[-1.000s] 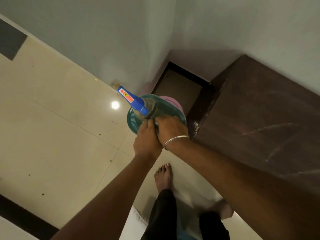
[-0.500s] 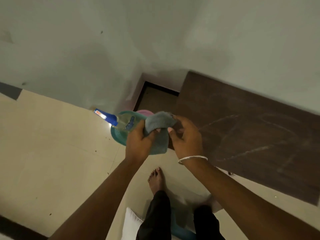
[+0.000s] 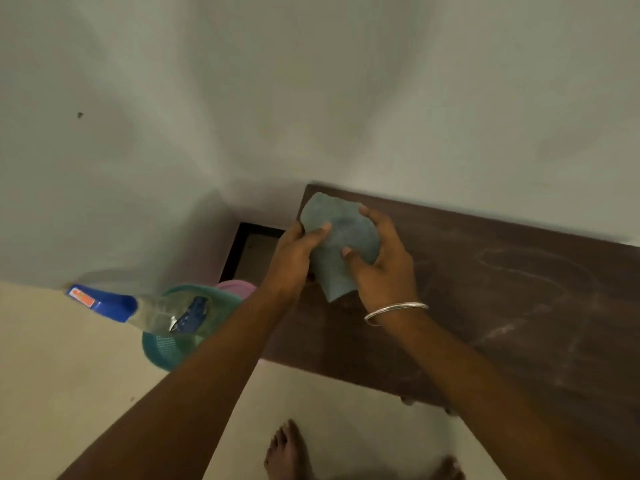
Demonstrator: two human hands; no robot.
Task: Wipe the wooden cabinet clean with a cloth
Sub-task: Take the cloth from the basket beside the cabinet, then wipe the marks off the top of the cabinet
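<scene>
Both hands gripping cloth (image 3: 341,244), spray bottle (image 3: 145,311) in teal basket (image 3: 162,351)

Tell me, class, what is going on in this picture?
A person holds a grey-blue cloth in both hands, left hand and right hand, above the left end of a dusty wooden cabinet. Wiping has not visibly begun. A spray bottle lies in a teal basket on the floor beside the cabinet.

We cannot see the cabinet (image 3: 502,306) whole, its right end cut by the frame edge and its left corner hidden under the cloth (image 3: 341,247), while the spray bottle (image 3: 138,311) label is too blurred to read.
</scene>
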